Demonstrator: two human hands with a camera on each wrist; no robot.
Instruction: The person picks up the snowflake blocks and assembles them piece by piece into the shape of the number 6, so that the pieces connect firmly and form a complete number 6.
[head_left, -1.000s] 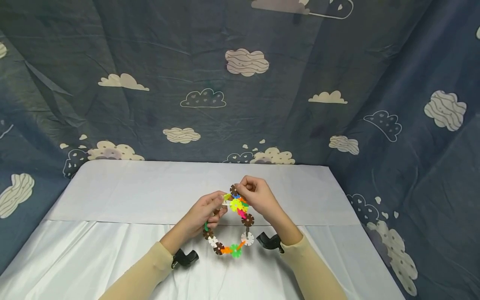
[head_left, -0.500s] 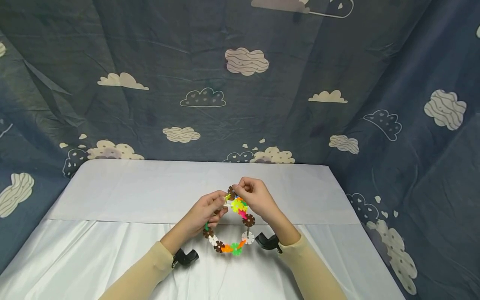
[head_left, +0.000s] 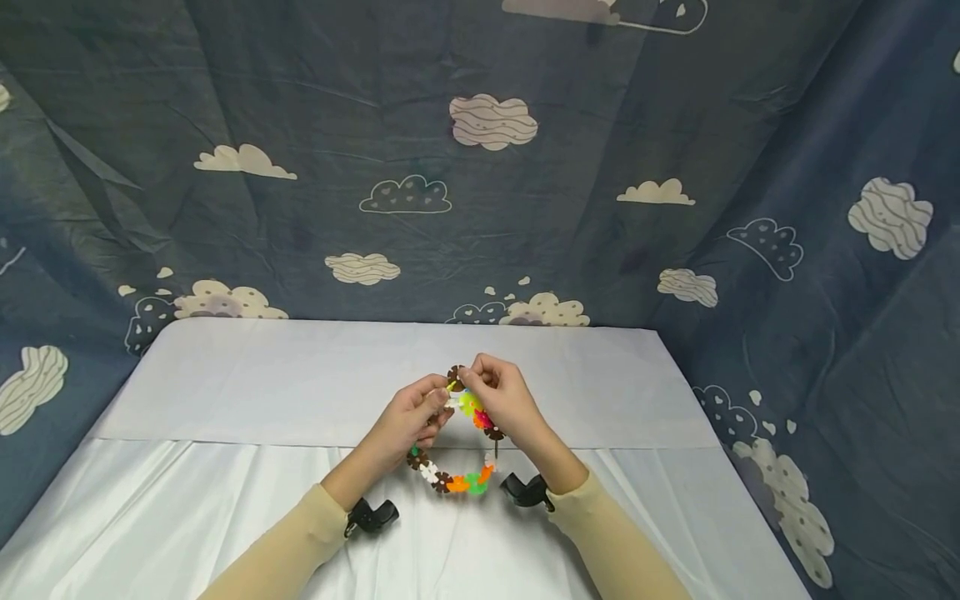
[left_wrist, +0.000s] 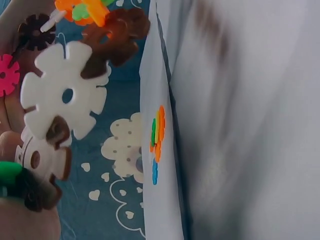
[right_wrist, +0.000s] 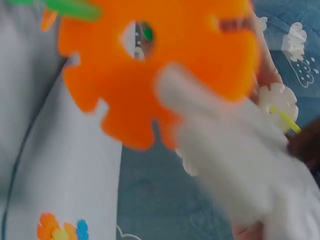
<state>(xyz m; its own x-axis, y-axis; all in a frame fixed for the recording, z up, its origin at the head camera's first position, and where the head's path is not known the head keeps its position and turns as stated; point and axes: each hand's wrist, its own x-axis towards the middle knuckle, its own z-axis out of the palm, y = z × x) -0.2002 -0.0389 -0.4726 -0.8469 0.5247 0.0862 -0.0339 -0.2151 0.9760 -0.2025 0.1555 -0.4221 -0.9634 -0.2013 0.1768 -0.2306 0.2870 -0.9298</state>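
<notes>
A looped chain of notched plastic snowflake discs, with a green disc [head_left: 476, 483] at its low end, hangs between both hands in the head view. My left hand [head_left: 408, 425] pinches the chain near a yellow disc [head_left: 452, 386] seen edge-on. My right hand [head_left: 504, 400] pinches a brown snowflake disc [head_left: 455, 375] at the top, close against the yellow one. White discs [left_wrist: 65, 95] and brown ones fill the left of the left wrist view. A large orange disc [right_wrist: 165, 75] blurs close to the right wrist camera. Right fingertips are partly hidden.
Several loose orange, green and blue discs [left_wrist: 158, 140] lie on the white-covered table [head_left: 262, 383]; the right hand hides them in the head view. A dark cloud-patterned curtain [head_left: 300, 225] hangs behind and to the right. Black camera mounts [head_left: 371, 515] sit at both wrists.
My right hand has shifted slightly left with the brown disc, nearer to the left hand. The chain's lower right side has swung left and turned edge-on. The left hand has barely moved.
</notes>
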